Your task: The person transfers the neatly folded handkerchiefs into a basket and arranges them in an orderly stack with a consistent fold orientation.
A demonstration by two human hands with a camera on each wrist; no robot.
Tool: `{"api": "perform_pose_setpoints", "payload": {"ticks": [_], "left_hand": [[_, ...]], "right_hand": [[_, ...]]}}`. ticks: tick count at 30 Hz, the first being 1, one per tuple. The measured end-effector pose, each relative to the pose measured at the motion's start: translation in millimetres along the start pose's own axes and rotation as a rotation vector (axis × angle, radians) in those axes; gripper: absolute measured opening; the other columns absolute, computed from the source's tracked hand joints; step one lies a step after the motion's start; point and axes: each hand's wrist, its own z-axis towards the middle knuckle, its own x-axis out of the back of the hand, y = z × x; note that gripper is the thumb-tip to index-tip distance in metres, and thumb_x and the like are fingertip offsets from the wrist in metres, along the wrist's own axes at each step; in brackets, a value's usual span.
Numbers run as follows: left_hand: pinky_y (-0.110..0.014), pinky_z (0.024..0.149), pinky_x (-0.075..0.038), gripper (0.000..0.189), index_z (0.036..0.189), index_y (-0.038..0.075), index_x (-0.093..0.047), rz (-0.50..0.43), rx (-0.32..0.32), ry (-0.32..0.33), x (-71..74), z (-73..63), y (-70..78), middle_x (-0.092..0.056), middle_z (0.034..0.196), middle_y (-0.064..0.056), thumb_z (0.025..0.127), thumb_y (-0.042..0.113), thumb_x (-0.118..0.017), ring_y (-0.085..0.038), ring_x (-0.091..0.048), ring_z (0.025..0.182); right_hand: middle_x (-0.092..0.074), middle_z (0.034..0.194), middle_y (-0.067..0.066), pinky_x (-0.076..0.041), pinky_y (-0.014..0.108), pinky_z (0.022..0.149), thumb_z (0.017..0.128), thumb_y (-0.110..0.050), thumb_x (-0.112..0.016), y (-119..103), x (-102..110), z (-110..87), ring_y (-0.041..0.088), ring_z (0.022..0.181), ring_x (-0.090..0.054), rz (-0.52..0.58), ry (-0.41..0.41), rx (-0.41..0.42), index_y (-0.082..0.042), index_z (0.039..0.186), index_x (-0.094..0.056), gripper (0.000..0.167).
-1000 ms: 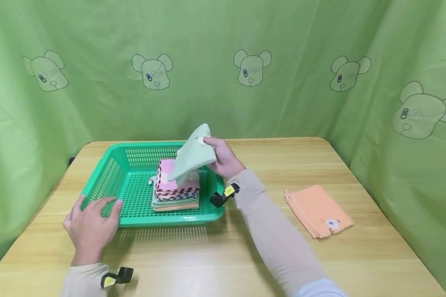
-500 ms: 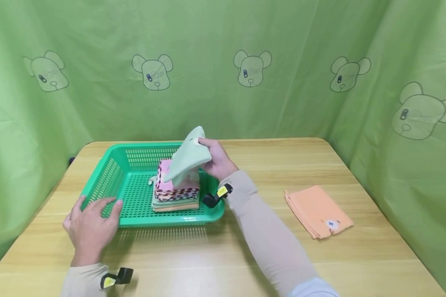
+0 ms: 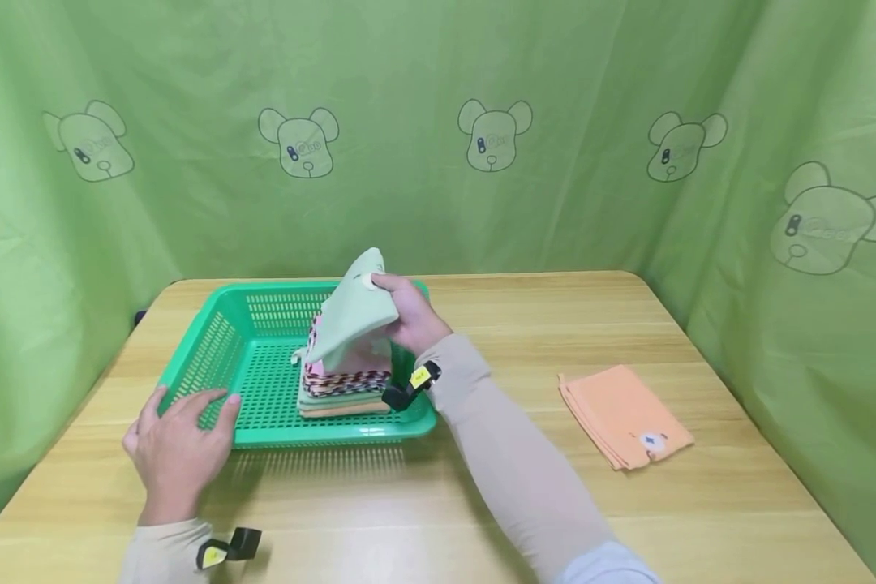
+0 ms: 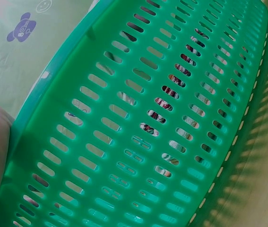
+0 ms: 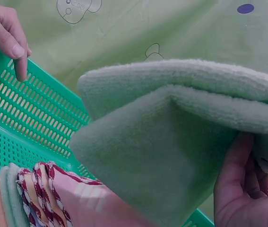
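Observation:
A folded pale green towel (image 3: 354, 312) is pinched by my right hand (image 3: 409, 312), thumb on top, above the right part of a green plastic basket (image 3: 263, 442). Beneath it in the basket lies a stack of folded towels (image 3: 345, 403); a pink one with a checkered edge (image 5: 89, 194) is on top, green and orange ones lower. In the right wrist view the held towel's folded layers hang apart from one another at the edge. My left hand (image 3: 182, 442) rests over the basket's front left corner, its fingers curled over the rim (image 4: 53, 66).
A folded orange towel (image 3: 628, 418) with a bear face lies on the wooden table (image 3: 526, 324) at the right. Green curtains (image 3: 409, 211) hang behind and at both sides. The left part of the basket floor (image 3: 266, 381) shows its holes.
My right hand has carried the green towel leftward and slightly down, so it now covers more of the pink towel. The left hand has stayed at the basket's corner.

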Motion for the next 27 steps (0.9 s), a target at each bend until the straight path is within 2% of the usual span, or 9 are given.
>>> {"api": "perform_pose_setpoints", "payload": {"ticks": [5,11,15,18,27], "left_hand": [[-0.068,0.099,-0.015,0.049,0.119,0.009,-0.064,0.001,-0.002,0.0,-0.2,-0.6,-0.3,-0.058,0.129,-0.023,0.098,0.049,-0.047,-0.049,-0.022,0.137],[-0.069,0.099,-0.015,0.048,0.12,0.008,-0.064,0.004,-0.002,-0.006,-0.5,-1.6,0.9,-0.058,0.129,-0.023,0.098,0.048,-0.047,-0.049,-0.023,0.137],[-0.069,0.099,-0.015,0.049,0.12,0.009,-0.064,0.007,-0.002,-0.016,-1.1,-1.9,1.1,-0.057,0.13,-0.023,0.098,0.049,-0.046,-0.049,-0.023,0.137],[-0.069,0.099,-0.015,0.048,0.12,0.009,-0.064,0.009,-0.006,-0.015,-0.9,-1.5,0.5,-0.057,0.13,-0.023,0.098,0.049,-0.046,-0.05,-0.023,0.136],[-0.069,0.099,-0.015,0.046,0.12,0.01,-0.064,0.004,-0.014,-0.001,0.0,0.1,-0.8,-0.058,0.13,-0.023,0.098,0.047,-0.048,-0.05,-0.023,0.137]], "right_hand": [[-0.059,0.108,0.008,-0.055,0.025,0.07,0.101,-0.017,-0.047,4.6,-4.8,1.2,0.016,0.085,-0.063,-0.062,-0.009,0.01,-0.004,0.142,-0.039,0.044],[-0.06,0.116,0.01,-0.053,0.031,0.08,0.103,-0.016,-0.045,9.8,-1.2,5.1,0.019,0.094,-0.061,-0.194,-0.045,-0.046,-0.006,0.143,-0.041,0.041],[-0.059,0.118,0.014,-0.052,0.037,0.086,0.103,-0.014,-0.044,12.3,7.1,8.2,0.023,0.098,-0.06,-0.321,0.014,-0.128,-0.001,0.14,-0.043,0.039],[-0.059,0.117,0.017,-0.054,0.042,0.084,0.102,-0.012,-0.044,13.7,12.7,10.2,0.028,0.1,-0.061,-0.4,0.069,-0.168,0.002,0.137,-0.044,0.037],[-0.062,0.098,0.014,-0.057,0.038,0.07,0.098,-0.002,-0.046,16.2,17.5,12.2,0.024,0.079,-0.063,-0.563,0.185,-0.128,0.005,0.116,-0.053,0.021]]}}
